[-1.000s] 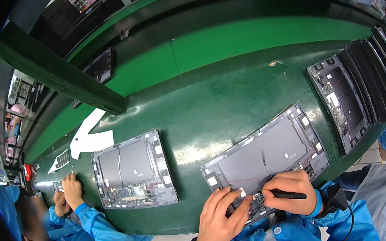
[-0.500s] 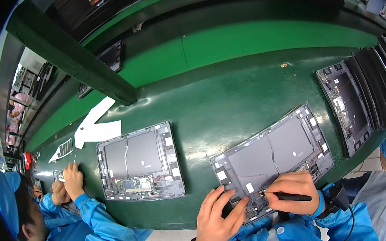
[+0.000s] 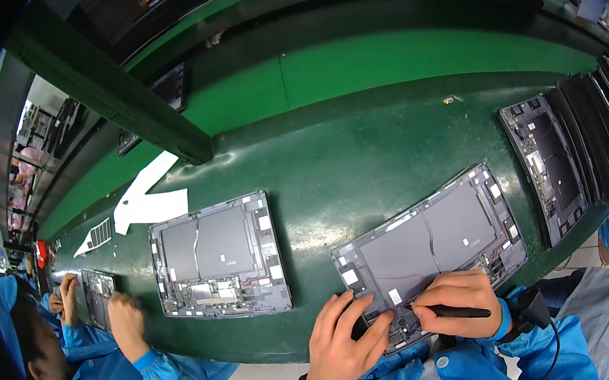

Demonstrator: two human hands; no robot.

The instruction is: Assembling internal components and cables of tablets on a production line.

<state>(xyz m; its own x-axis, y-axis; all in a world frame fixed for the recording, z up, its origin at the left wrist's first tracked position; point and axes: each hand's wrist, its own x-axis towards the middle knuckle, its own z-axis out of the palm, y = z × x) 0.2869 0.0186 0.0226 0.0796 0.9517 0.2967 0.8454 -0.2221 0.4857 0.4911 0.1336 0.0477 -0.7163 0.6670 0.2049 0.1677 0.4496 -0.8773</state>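
Note:
An opened tablet, back off and inner parts showing, lies tilted on the green bench in front of me. My left hand rests on its near left part, fingers spread and fingertips on the edge area. Gripped in my right hand is a black pen-shaped tool. Its working tip points at the near edge of the tablet, close to my left fingertips. The fingers and small parts hide what the tip touches. A thin reddish wire runs across the tablet just above my hands.
A second opened tablet lies to the left, with white paper sheets behind it. At the right, another opened unit leans by a row of dark panels. A co-worker in blue handles a tablet at far left. A green post stands behind.
The co-worker's hands have moved apart, uncovering more of their tablet. My right hand has shifted very slightly left with the tool; my left hand stays on the tablet.

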